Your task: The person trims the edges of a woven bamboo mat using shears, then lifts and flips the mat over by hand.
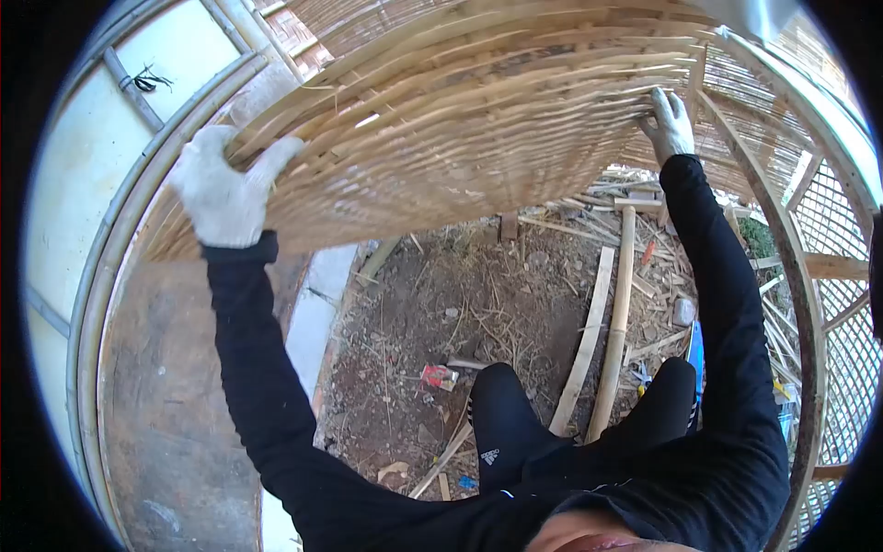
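A wide woven bamboo panel (pixel 478 138) stretches across the upper part of the head view, held up in front of me at a tilt. My left hand (pixel 221 198), in a white work glove, grips its left end, the thumb lying over the woven face and the other fingers partly hidden at the edge. Near the panel's right end, my right hand (pixel 671 129), also gloved, holds the weave with bent fingers. Its fingertips are partly lost among the strips.
Bamboo poles (pixel 614 322) and a flat split strip (pixel 584 340) lie on the littered dirt ground (pixel 451 304). Left is a brown board (pixel 184 396) beside a bamboo-framed white wall (pixel 87 175). A wooden frame with lattice (pixel 851 368) curves along the right.
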The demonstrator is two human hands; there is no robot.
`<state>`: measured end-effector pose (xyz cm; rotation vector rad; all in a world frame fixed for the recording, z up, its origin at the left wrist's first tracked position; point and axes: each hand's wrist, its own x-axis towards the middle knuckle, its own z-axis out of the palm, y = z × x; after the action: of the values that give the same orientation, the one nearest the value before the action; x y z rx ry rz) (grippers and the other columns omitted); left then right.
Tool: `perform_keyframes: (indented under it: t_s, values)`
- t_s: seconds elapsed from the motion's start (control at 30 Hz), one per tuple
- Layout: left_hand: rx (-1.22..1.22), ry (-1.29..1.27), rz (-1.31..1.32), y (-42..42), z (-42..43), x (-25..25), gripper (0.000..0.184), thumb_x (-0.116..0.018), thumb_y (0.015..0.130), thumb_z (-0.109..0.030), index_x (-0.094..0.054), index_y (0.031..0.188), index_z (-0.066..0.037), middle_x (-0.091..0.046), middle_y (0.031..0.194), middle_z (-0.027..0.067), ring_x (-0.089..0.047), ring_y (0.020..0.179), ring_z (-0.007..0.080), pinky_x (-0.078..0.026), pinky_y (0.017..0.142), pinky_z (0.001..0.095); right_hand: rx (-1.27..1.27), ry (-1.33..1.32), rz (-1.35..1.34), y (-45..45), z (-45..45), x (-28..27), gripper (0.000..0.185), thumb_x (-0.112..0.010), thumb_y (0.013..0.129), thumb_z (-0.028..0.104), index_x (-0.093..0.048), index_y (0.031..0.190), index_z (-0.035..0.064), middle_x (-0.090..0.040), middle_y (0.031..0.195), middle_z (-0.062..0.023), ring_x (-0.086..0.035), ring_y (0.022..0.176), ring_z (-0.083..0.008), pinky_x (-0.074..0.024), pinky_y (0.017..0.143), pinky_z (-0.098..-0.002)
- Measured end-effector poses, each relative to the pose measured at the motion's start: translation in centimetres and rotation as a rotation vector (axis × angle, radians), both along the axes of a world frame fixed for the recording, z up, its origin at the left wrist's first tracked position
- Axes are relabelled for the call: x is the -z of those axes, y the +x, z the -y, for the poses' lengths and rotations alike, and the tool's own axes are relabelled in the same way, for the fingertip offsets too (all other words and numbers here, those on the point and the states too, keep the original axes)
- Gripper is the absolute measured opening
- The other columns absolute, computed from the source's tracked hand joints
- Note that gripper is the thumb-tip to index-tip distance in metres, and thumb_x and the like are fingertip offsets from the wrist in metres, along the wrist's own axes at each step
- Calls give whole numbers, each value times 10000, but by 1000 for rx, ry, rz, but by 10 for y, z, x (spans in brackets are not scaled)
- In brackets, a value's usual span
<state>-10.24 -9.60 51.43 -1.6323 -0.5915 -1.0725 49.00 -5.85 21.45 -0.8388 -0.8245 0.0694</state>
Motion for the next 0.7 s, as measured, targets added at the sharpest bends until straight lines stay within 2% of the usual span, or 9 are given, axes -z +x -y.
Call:
perform_keyframes:
  t_s: [0.07, 0.2, 0.23, 0.37, 0.43, 0.53, 0.63, 0.67, 0.7]
  values:
    - [78, 87, 1, 13, 37, -13, 542, -1008, 664, -408, -719, 936, -40, -695, 847, 101, -677, 802, 282, -543, 759, 404, -22, 22, 44, 17, 10, -9, 824, -813, 958, 394, -440, 1524, -76, -558, 1446, -173, -621, 1259, -266, -591, 979, -406]
    - [195, 144, -59, 19, 83, -44, 462, -1036, 627, -314, -740, 848, -36, -690, 755, 51, -660, 689, 229, -537, 678, 352, -427, 44, -123, -13, 35, -46, 501, -646, 1074, 410, -588, 1418, 50, -642, 1359, -91, -619, 1235, -241, -527, 1052, -510]
    - [136, 133, -45, 15, 90, -48, 436, -1025, 653, -298, -750, 865, -34, -697, 780, 57, -656, 699, 223, -529, 683, 343, -656, 60, -273, -29, 38, -56, 452, -599, 1102, 424, -597, 1416, 100, -649, 1348, -63, -591, 1267, -238, -497, 1088, -554]
    - [-47, 93, 5, -36, 115, -56, 391, -997, 714, -201, -761, 952, -1, -729, 865, 84, -666, 751, 200, -527, 708, 325, -726, -92, -262, -82, 10, -50, 497, -610, 1085, 445, -586, 1431, 89, -641, 1359, -121, -569, 1318, -275, -508, 1044, -603]
    - [-88, 29, 39, -65, 127, -58, 403, -999, 704, -172, -753, 966, 10, -733, 889, 95, -669, 762, 204, -529, 713, 324, -646, -150, -266, -134, 2, -56, 638, -704, 1016, 491, -581, 1389, -12, -665, 1191, -139, -670, 1056, -225, -590, 863, -421]
    - [-66, -11, 103, -118, 130, -51, 341, -952, 794, -149, -749, 996, 35, -741, 934, 76, -651, 796, 164, -532, 745, 317, -658, -218, -136, -175, -30, -68, 754, -787, 956, 508, -566, 1398, -61, -682, 1100, -124, -675, 870, -169, -596, 779, -342]
    - [-312, -3, 308, -147, 146, -44, 322, -920, 851, -151, -746, 1025, 56, -739, 943, 71, -641, 815, 146, -538, 762, 308, -627, -288, -41, -191, -64, -85, 833, -811, 897, 593, -601, 1391, -44, -701, 1087, -133, -695, 881, -155, -600, 781, -318]
    - [-273, -34, 322, -165, 146, -47, 349, -913, 870, -172, -748, 1068, 64, -743, 941, 91, -643, 819, 155, -541, 780, 302, -210, -222, 530, -174, -87, -73, 819, -800, 919, 573, -562, 1451, -2, -663, 1182, -131, -677, 989, -210, -598, 850, -384]
    - [-306, 11, 266, -167, 145, -50, 379, -920, 867, -203, -759, 1109, 40, -742, 935, 84, -641, 822, 158, -541, 782, 311, -493, -282, 266, -180, -88, -80, 814, -821, 911, 543, -512, 1525, 106, -636, 1297, -134, -672, 1070, -281, -595, 929, -431]
